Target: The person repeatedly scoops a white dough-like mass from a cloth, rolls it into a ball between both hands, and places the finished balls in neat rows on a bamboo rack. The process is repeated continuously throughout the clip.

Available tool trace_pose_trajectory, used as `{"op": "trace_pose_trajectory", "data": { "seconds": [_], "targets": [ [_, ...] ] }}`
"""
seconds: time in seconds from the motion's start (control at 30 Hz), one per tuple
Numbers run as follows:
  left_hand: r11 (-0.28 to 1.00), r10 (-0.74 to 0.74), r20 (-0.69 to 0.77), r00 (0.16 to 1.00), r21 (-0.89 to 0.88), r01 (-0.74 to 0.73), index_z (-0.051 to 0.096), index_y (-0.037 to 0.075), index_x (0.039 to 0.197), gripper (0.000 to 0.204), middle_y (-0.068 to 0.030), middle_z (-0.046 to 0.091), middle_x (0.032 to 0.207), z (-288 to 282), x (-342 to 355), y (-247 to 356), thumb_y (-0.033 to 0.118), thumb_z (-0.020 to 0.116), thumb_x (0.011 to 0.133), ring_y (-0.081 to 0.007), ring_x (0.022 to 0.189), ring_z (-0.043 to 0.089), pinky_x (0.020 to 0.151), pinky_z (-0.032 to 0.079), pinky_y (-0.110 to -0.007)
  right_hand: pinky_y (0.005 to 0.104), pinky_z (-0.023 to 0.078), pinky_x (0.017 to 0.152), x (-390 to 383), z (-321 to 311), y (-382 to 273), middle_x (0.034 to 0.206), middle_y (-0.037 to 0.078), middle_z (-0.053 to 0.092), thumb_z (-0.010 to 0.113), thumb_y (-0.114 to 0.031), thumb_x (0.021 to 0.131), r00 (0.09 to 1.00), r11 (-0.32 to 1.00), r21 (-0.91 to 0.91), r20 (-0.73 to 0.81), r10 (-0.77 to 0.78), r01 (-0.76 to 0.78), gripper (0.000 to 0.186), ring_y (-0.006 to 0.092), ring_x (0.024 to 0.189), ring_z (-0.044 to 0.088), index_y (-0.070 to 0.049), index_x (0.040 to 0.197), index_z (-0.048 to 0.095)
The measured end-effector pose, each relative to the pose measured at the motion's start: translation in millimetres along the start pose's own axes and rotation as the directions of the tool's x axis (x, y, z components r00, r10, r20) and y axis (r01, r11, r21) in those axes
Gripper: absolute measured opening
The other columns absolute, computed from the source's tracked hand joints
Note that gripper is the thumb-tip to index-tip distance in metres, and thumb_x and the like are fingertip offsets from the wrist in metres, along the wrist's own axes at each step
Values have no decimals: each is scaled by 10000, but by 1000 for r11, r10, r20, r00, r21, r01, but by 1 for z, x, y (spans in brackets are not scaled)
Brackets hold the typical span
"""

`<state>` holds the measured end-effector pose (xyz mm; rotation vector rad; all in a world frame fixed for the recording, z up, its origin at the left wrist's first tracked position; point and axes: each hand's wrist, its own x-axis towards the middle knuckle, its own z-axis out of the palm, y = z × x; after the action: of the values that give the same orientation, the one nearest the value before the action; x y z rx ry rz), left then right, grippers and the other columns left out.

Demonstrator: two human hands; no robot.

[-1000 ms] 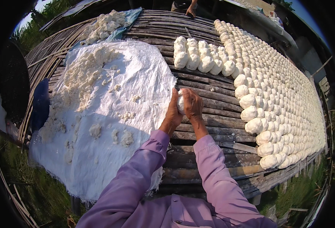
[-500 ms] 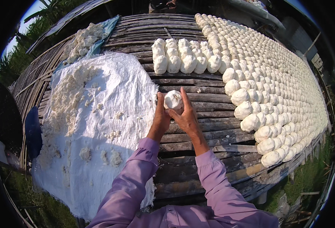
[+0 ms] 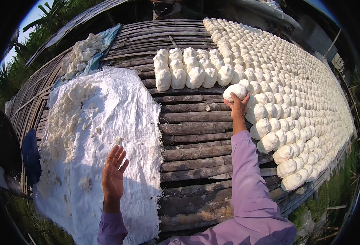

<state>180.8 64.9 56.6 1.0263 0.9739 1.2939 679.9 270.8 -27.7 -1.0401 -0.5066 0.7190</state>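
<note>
A rounded white lump of dough-like mash (image 3: 234, 90) rests in my right hand (image 3: 239, 108), its fingers and thumb gripping the near side. It is right beside the corner where the short rows of similar white balls (image 3: 195, 77) meet the large field of rows (image 3: 286, 85) on the right; whether it touches them I cannot tell. My left hand (image 3: 113, 175) holds nothing, fingers stretched out, over the white woven sheet (image 3: 141, 134). On that sheet lies loose crumbly white mash (image 3: 67, 118), with a small clump (image 3: 85, 183) near my left hand.
Dark bamboo slats (image 3: 196, 143) form the platform between sheet and balls. More white mash lies on a blue sheet (image 3: 102, 57) at the far left. A dark blue object (image 3: 31, 153) sits at the left edge. Someone in dark clothing (image 3: 163, 8) is at the far side.
Both hands were together around the ball over the slats. My right hand has carried it rightward and away to the rows; my left hand has let go and drawn back left over the sheet.
</note>
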Motion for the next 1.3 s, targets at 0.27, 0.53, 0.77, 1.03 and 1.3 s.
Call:
{"op": "trace_pose_trajectory", "data": {
  "seconds": [0.27, 0.53, 0.77, 1.03, 1.3],
  "targets": [
    [942, 97, -530, 842, 322, 94, 389, 55, 1522, 695, -179, 412, 1545, -124, -101, 26, 512, 486, 1008, -339, 1442, 368, 1162, 273, -493, 505, 390, 1103, 55, 42, 42, 1596, 352, 35, 625, -132, 874, 977, 689, -717, -203, -64, -104, 891, 502, 1449, 264, -260, 1614, 145],
    [925, 213, -650, 729, 376, 64, 397, 28, 1516, 679, -159, 411, 1551, -197, -166, 30, 444, 550, 1001, -290, 1454, 350, 1195, 226, -454, 364, 521, 876, -187, 174, 39, 1291, 138, 643, 590, -320, 1006, 638, 812, -583, 634, 437, 23, 543, 213, 1126, 650, -53, 1462, 465],
    [467, 248, -439, 864, 835, 290, 475, 38, 1462, 612, -234, 402, 1539, -242, -189, 23, 376, 618, 972, -381, 1480, 296, 1195, 270, -465, 334, 564, 848, -437, 321, 62, 1231, 136, 677, 602, -339, 1007, -87, 835, -537, 832, 548, 118, 512, 205, 1045, 691, 5, 1382, 549],
    [291, 213, -206, 955, 946, 140, 442, 25, 1482, 671, -212, 327, 1591, -273, -214, 26, 406, 625, 960, -373, 1500, 252, 1218, 221, -495, 398, 385, 1128, -487, 498, 147, 1486, 265, 470, 658, -573, 899, 69, 787, -290, 951, 302, 545, 883, 367, 1372, 480, 62, 1466, 425],
    [251, 249, -181, 951, 961, 117, 528, 58, 1428, 713, -197, 360, 1576, -281, -220, 33, 505, 671, 891, -399, 1458, 310, 1195, 248, -523, 411, 407, 1111, -484, 577, 224, 1450, 275, 506, 703, -722, 763, 275, 545, -473, 871, 407, 692, 1072, 371, 1351, 503, 49, 1464, 446]
  ]
}}
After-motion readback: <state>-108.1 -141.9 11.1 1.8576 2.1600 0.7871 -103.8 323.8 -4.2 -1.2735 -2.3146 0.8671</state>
